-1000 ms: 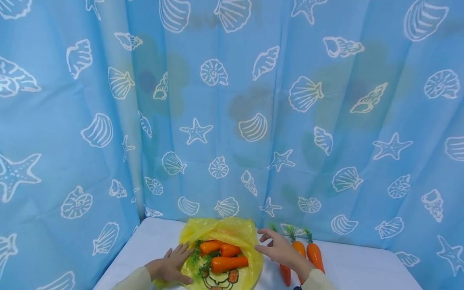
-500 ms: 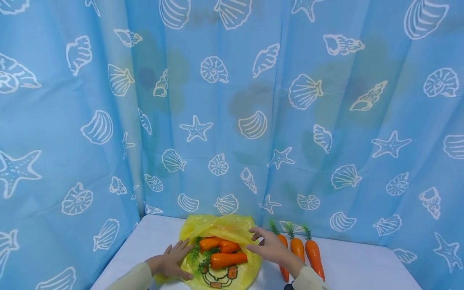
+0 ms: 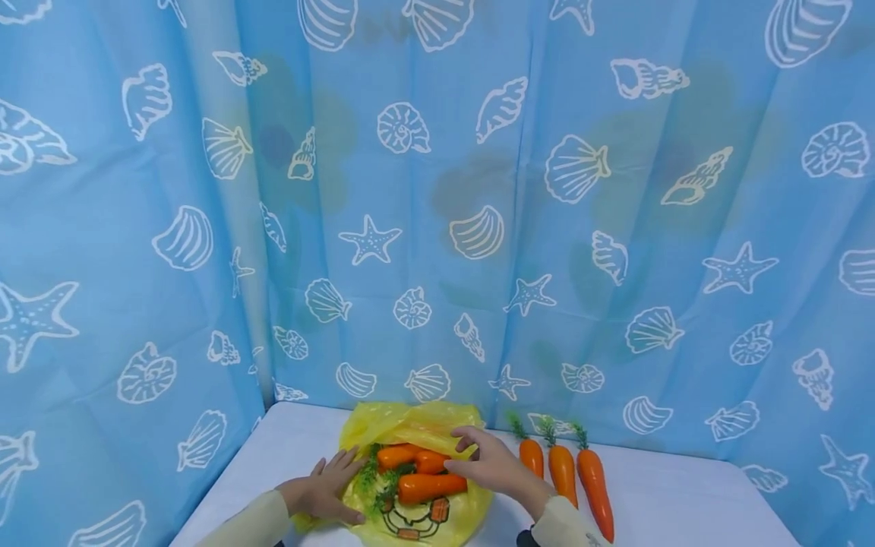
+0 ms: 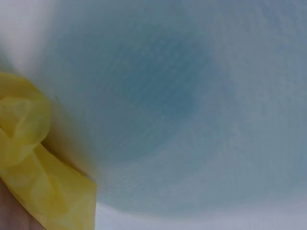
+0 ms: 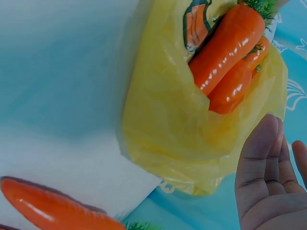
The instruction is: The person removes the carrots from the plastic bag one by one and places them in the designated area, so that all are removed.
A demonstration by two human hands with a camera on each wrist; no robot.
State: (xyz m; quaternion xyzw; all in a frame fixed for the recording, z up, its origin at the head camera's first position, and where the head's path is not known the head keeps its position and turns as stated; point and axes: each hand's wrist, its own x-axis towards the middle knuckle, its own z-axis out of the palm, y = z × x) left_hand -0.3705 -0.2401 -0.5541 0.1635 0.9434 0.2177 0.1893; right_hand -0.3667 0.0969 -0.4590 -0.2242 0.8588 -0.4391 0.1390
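A yellow plastic bag (image 3: 472, 501) lies on the white table with its mouth spread. Three orange carrots (image 3: 429, 488) with green tops show inside it. My left hand (image 3: 321, 490) rests with spread fingers on the bag's left edge. In the left wrist view only a crumpled part of the bag (image 4: 33, 143) and a bit of the hand appear. My right hand (image 3: 492, 463) is at the bag's right side, its fingers slightly bent around nothing. Seen from the right wrist, that hand (image 5: 271, 187) is beside the bag's rim; whether it touches the plastic I cannot tell.
Three more carrots (image 3: 562, 469) lie side by side to the right of the bag, the nearest partly behind my right forearm. Blue shell-print curtains (image 3: 410, 228) hang behind and left of the white table (image 3: 683, 494).
My right hand has moved left, from beside the bag to over its right edge, uncovering more of the loose carrots. The left hand stays on the bag; the head view has shifted slightly.
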